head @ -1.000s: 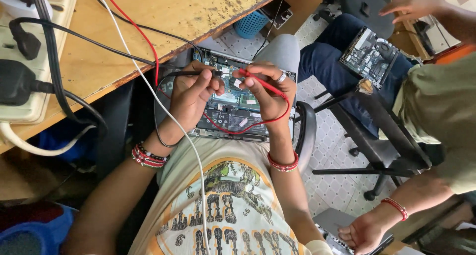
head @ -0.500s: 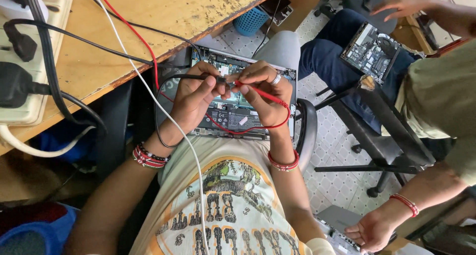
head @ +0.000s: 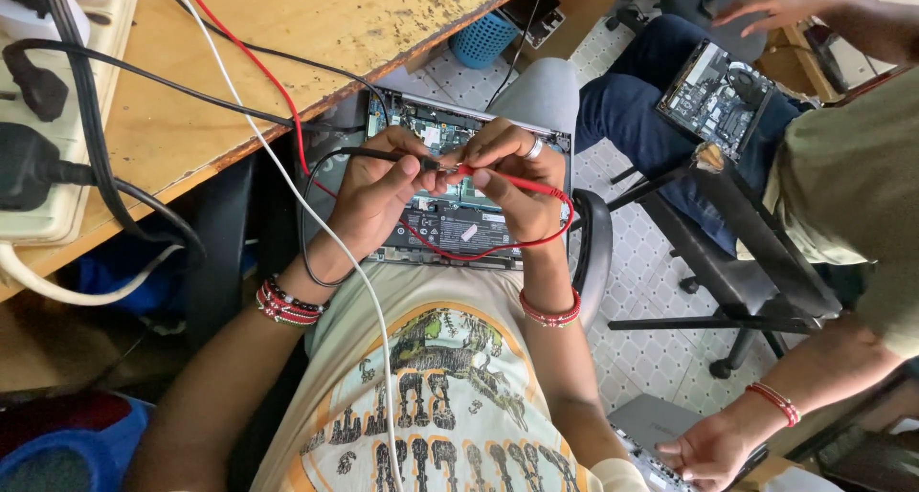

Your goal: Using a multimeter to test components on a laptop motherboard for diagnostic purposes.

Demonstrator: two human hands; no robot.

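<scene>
An opened laptop [head: 450,224] with its bare circuit board showing lies on my lap. My left hand [head: 378,190] grips a black test probe [head: 383,154] with a black lead. My right hand [head: 507,171], with a ring on one finger, grips a red test probe [head: 507,178] whose red lead loops under my wrist. The two probe tips meet between my fingers just above the board. Red bead bracelets sit on both my wrists.
A wooden desk [head: 287,33] at upper left carries a power strip [head: 57,119] with black plugs, plus red, white and black cables. Another person sits at right with an open laptop [head: 718,95] on the lap. A blue basket [head: 483,37] stands on the tiled floor.
My hands have drawn closer together above the board, bringing the two probe tips into contact. The other person's hands shifted slightly.
</scene>
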